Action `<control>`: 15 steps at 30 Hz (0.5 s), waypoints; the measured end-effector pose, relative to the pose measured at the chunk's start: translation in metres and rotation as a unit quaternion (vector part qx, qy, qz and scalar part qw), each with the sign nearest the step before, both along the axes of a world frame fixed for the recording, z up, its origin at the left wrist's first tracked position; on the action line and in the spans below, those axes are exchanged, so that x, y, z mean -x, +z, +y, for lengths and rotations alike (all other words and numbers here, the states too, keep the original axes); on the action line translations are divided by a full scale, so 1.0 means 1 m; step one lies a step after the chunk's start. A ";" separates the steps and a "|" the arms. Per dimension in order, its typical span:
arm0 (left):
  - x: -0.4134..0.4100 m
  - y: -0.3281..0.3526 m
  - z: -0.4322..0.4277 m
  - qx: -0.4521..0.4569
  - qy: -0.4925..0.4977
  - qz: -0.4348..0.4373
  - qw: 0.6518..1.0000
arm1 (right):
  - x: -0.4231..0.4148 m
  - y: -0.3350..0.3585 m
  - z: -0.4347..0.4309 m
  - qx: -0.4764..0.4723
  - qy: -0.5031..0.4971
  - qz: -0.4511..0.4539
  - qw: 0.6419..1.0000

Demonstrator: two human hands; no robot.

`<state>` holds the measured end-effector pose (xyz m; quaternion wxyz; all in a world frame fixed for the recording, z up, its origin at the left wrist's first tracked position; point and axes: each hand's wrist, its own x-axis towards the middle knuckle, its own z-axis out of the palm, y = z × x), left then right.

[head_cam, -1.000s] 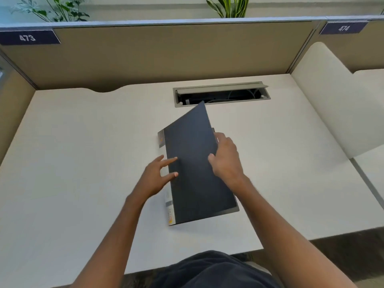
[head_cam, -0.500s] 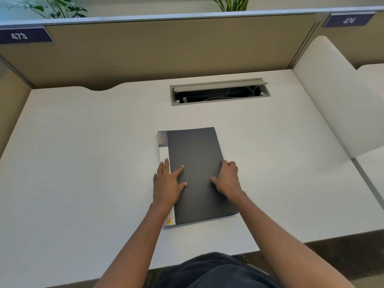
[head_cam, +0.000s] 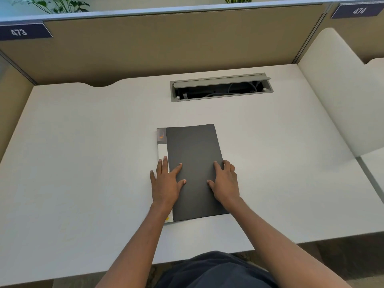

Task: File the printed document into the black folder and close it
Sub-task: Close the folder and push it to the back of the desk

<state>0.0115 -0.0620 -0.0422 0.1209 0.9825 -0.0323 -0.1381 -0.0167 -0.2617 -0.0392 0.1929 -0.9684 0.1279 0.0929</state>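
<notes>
One black folder (head_cam: 194, 173); two hands, left hand (head_cam: 166, 183) and right hand (head_cam: 225, 183); one cable hatch (head_cam: 221, 87); two number plates; two plants.

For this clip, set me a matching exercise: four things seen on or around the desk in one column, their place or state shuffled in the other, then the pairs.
Things:
1. black folder
2. left hand
3. right hand
4. cable tray

Place or state:
A. lid open, cables showing, far side of the desk
B. flat on the folder's right edge
C. closed, lying flat on the desk
D. flat across the folder's spine side

Pairs: 1-C, 2-D, 3-B, 4-A
</notes>
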 end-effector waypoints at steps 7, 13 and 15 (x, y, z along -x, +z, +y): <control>0.007 0.000 0.003 0.059 0.109 -0.030 0.992 | 0.003 -0.005 0.000 0.015 0.036 0.016 0.999; 0.007 0.011 0.004 0.106 0.227 -0.019 0.968 | 0.001 -0.005 -0.002 0.036 0.049 0.028 0.998; 0.003 0.012 0.003 0.158 0.261 -0.012 0.952 | 0.001 -0.006 -0.002 0.044 0.051 0.030 0.997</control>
